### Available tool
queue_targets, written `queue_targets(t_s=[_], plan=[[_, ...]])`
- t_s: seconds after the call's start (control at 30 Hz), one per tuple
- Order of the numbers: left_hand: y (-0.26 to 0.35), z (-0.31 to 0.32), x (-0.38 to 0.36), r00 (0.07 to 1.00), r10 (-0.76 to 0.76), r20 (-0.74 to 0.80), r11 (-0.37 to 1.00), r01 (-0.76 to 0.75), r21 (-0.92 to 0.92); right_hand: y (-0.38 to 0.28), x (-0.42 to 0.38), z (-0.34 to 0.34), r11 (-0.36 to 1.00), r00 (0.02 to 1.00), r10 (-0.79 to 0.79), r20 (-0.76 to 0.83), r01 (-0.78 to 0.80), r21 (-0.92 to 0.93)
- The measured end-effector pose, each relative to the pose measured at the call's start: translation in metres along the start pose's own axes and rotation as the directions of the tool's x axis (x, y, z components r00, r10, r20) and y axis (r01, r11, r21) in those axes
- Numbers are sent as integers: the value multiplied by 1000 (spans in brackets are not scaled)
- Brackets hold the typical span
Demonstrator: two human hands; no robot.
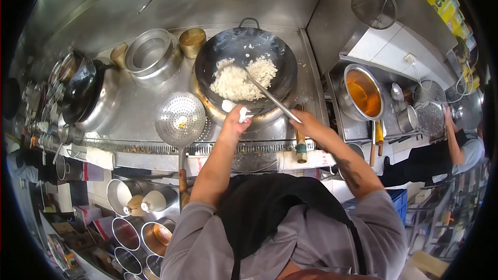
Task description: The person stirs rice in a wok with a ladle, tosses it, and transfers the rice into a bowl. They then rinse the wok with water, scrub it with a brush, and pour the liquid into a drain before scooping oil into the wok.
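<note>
A large black wok (288,59) sits on the burner in front of me, with loose white rice (262,70) in it. My left hand (234,119) is closed around a folded white cloth (228,106) at the wok's near loop handle (255,111). In my right hand (311,126) is the long metal shaft of a ladle (272,98). Its head is blurred and partly covered by the rice. Left of the wok, near my left forearm, lies a perforated strainer (180,116). A bamboo brush (301,148) stands beside my right hand.
Metal pots (150,54) and a brass-coloured container (192,42) stand at the back left. On the right are a bowl of orange liquid (364,91) and a hanging mesh skimmer (374,6). Another person (436,158) works at far right. Several pots (126,232) sit lower left.
</note>
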State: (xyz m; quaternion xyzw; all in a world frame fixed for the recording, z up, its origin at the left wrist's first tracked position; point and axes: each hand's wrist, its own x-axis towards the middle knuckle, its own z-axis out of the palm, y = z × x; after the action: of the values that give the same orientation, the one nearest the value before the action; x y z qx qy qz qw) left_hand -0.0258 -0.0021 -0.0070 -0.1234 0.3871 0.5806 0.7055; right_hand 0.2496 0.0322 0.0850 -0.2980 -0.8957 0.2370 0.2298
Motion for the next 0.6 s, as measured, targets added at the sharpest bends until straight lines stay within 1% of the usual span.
queue_targets(t_s=[0.03, 0.07, 0.1, 0.13, 0.17, 0.2, 0.23, 0.27, 0.3, 0.33, 0.37, 0.4, 0.43, 0.5, 0.53, 0.57, 0.6], plan=[[1, -4, 6, 999, -28, 43, 1000, 27, 5, -11, -17, -28, 992, 990, 105, 97, -98, -79], [1, -6, 10, 995, -56, 85, 998, 55, 10, -35, -26, -62, 968, 959, 216, 185, -186, -166], [-1, -6, 8, 995, -57, 84, 998, 56, 10, -48, -26, -81, 968, 958, 217, 185, -188, -165], [-5, -7, 5, 996, -16, 86, 1000, 17, -12, -58, -27, -96, 900, 909, 348, 230, -255, -355], [-11, -6, -2, 996, 21, 88, 999, -18, -30, -62, -32, -102, 791, 841, 483, 245, -299, -533], [-19, 12, -39, 997, 48, 61, 999, -46, -27, -63, -39, -102, 787, 835, 494, 243, -310, -534], [-28, 24, -75, 997, 39, 69, 999, -38, -18, -63, -41, -101, 776, 867, 458, 195, -284, -563], [-37, 31, -108, 998, -6, 69, 1000, 8, -26, -62, -40, -103, 764, 899, 413, 145, -256, -592], [-41, 33, -124, 997, -51, 60, 998, 53, -36, -65, -39, -107, 763, 898, 417, 137, -264, -591], [-41, 35, -125, 997, -58, 53, 998, 60, -35, -72, -41, -111, 816, 934, 339, 117, -230, -531], [-40, 35, -124, 999, -39, 14, 998, 40, -54, -77, -47, -112, 863, 960, 264, 96, -191, -468], [-38, 37, -121, 1000, -19, -21, 997, 17, -73, -72, -51, -113, 897, 963, 243, 117, -177, -405], [-27, 34, -101, 997, -19, 74, 998, 23, -54, -75, -54, -115, 897, 962, 244, 122, -176, -406], [-40, 18, -108, 996, -31, 79, 999, 35, -38, -90, -55, -128, 943, 944, 255, 210, -194, -271], [-38, 22, -109, 994, -31, 103, 999, 32, -12, -102, -56, -143, 945, 928, 268, 257, -202, -256], [-32, 32, -122, 993, -35, 110, 999, 34, 18, -113, -54, -154, 951, 906, 301, 296, -262, -163], [-35, 37, -137, 993, -75, 90, 997, 74, 18, -100, -56, -154, 974, 934, 219, 283, -192, -118]])
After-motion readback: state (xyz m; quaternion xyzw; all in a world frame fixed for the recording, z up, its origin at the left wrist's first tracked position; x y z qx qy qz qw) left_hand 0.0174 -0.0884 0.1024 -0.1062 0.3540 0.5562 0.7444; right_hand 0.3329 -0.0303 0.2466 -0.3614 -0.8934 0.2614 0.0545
